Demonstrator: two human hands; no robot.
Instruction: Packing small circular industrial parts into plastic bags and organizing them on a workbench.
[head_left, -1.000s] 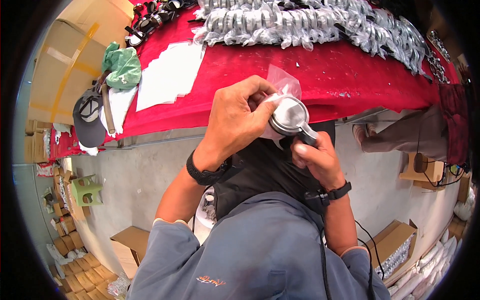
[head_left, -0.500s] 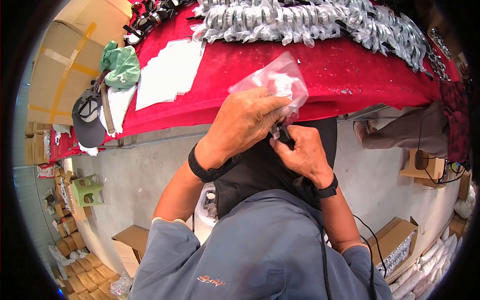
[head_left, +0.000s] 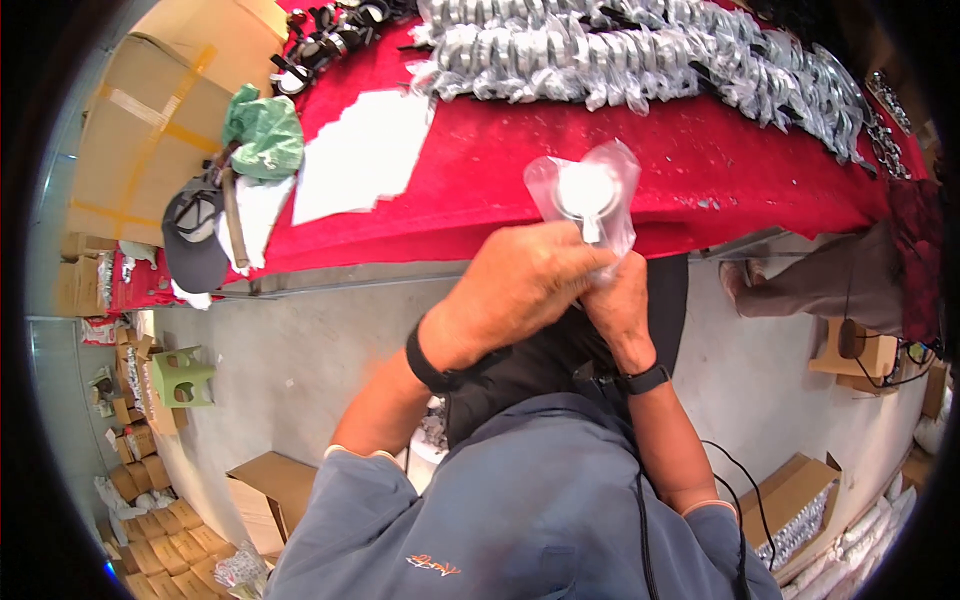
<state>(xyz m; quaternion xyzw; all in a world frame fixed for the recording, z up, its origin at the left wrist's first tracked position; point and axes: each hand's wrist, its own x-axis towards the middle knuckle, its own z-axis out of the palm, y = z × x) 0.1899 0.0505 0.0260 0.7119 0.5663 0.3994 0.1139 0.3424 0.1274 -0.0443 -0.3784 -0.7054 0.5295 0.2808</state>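
Just above the red cloth's front edge, a clear plastic bag (head_left: 630,190) stands upright. Inside it shows a round, bright white-and-silver piece (head_left: 585,192) with a narrow neck below; its exact kind I cannot make out. My left hand (head_left: 530,280) is closed, thumb and finger pinching the bag's lower part. Close against it, my right hand (head_left: 618,300) is closed lower down at the same bag. The fingers hide the bottom of the bag and whatever part of the piece lies there. Both wrists wear black bands.
Across the far side of the red-covered table (head_left: 480,180) lie rows of plastic-wrapped silver rings (head_left: 560,60). White sheets (head_left: 365,150), a green bag (head_left: 265,130) and a dark cap (head_left: 195,235) lie left. Another person's leg (head_left: 810,275) shows right; open cardboard boxes (head_left: 790,500) stand below.
The bag has swung upright, and the round piece now shows plainly inside it. My right hand has moved up and closer to the left. The whole view has shifted slightly.
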